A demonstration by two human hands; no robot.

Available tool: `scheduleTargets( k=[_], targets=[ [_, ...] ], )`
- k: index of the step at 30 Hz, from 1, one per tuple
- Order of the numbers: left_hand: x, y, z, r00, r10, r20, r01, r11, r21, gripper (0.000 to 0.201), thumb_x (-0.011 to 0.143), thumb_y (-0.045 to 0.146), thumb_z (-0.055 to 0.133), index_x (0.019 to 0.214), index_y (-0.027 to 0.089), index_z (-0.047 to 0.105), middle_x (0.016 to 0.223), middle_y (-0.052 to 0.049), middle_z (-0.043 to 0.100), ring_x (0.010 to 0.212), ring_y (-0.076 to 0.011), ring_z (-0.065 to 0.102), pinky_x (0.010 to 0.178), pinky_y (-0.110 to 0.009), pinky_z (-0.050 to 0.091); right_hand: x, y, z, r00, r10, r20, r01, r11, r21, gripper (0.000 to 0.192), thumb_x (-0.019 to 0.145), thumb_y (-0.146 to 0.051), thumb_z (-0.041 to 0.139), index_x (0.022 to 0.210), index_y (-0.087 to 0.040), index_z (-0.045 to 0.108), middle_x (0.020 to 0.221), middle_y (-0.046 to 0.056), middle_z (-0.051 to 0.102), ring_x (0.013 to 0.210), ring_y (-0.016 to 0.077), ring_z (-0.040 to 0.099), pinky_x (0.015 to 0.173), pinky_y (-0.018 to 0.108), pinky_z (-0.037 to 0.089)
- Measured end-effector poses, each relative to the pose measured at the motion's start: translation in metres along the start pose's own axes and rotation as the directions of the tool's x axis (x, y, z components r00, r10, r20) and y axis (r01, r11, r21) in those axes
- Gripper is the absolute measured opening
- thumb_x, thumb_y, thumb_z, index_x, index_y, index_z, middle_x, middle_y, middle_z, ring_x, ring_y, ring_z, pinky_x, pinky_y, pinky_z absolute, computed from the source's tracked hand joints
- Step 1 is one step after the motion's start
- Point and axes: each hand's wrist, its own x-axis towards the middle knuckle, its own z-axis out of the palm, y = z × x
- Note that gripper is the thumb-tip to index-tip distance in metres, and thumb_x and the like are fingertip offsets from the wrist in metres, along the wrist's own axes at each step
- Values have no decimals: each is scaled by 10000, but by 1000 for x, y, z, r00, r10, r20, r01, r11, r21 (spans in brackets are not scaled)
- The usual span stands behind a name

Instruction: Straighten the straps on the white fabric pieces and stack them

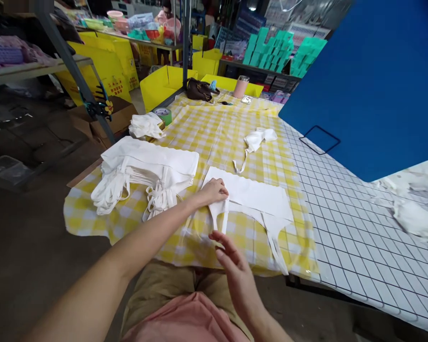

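Observation:
A white bra top (251, 192) with thin shoulder straps lies flat in front of me, its straps toward my body. My left hand (214, 191) rests on its left part, fingers closed on the fabric where a strap (226, 216) begins. Just below, my right hand (233, 261) is beside the loop of that strap, thumb and fingers apart and nothing visible between them. The other strap (278, 251) hangs toward the table's front edge. To the left is a stack of similar white tops (150, 161), their straps bunched at the front.
A yellow checked cloth (214, 128) covers the table. Farther back are a crumpled white piece (258, 138), green tape (163, 115), a dark bag (199, 89) and a pink tumbler (241, 87). A wire grid (328, 199) and blue panel (364, 90) stand at right.

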Motion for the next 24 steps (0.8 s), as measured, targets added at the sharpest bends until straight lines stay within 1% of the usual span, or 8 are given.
scheduleTargets(
  k=[4, 7, 9, 11, 12, 16, 19, 24],
  targets=[
    [2, 4, 0, 1000, -3, -15, 4, 998, 67, 138, 730, 173, 573, 795, 163, 695, 904, -39, 598, 951, -191, 520, 863, -265, 428, -11, 23, 0, 993, -118, 19, 120, 964, -238, 483, 762, -400, 585, 1235, -323, 526, 1397, 15, 409, 1300, 246, 314, 1024, 412, 305],
    [9, 2, -11, 998, -63, -17, 65, 994, 92, 182, 749, 151, 544, 876, 163, 674, 929, -35, 610, 922, -168, 555, 846, -245, 439, 6, 8, -26, 934, -356, 35, 330, 819, -470, 410, 787, -322, 542, 1195, -282, 547, 1301, 65, 497, 1193, 242, 441, 906, 381, 411],
    [17, -2, -21, 981, -154, -122, 170, 976, 139, 243, 772, 128, 510, 979, 144, 635, 1023, -66, 597, 953, -177, 561, 877, -266, 429, 33, -17, -60, 864, -504, -15, 387, 683, -620, 325, 795, -286, 492, 1105, -241, 575, 1110, 88, 591, 994, 223, 553, 752, 343, 464],
    [25, -6, -30, 943, -244, -226, 290, 935, 204, 275, 800, 141, 491, 1060, 118, 579, 1132, -120, 552, 1040, -215, 535, 921, -303, 404, 69, -47, -102, 812, -565, -145, 245, 555, -795, 303, 774, -268, 471, 1049, -195, 575, 984, 95, 606, 865, 214, 578, 701, 338, 463],
    [29, -8, -33, 927, -281, -249, 339, 911, 235, 283, 810, 163, 497, 1080, 101, 554, 1166, -150, 529, 1078, -239, 518, 936, -320, 392, 89, -60, -123, 796, -548, -259, 78, 517, -853, 307, 751, -256, 476, 1033, -183, 571, 962, 94, 601, 832, 207, 581, 706, 338, 459],
    [42, -10, -35, 878, -420, -232, 475, 827, 300, 362, 781, 250, 582, 1061, 29, 520, 1156, -254, 518, 1074, -321, 532, 904, -372, 405, 154, -94, -188, 750, -475, -459, -172, 530, -830, 199, 651, -239, 561, 828, -149, 568, 824, 134, 599, 748, 246, 575, 637, 359, 430],
    [54, -14, -35, 853, -483, -196, 521, 804, 286, 367, 755, 275, 602, 1019, 27, 541, 1129, -279, 543, 1047, -342, 554, 841, -380, 440, 183, -96, -209, 789, -357, -499, -263, 538, -801, 144, 604, -276, 632, 617, -195, 513, 605, 77, 572, 625, 237, 567, 540, 319, 394],
    [67, -23, -44, 839, -539, -80, 542, 810, 226, 176, 612, 235, 683, 731, 131, 606, 901, -154, 668, 930, -312, 615, 735, -328, 479, 195, -93, -212, 864, -200, -463, -274, 586, -763, 212, 579, -172, 625, 488, -217, 438, 424, -6, 478, 445, 161, 485, 462, 272, 335]
  ],
)
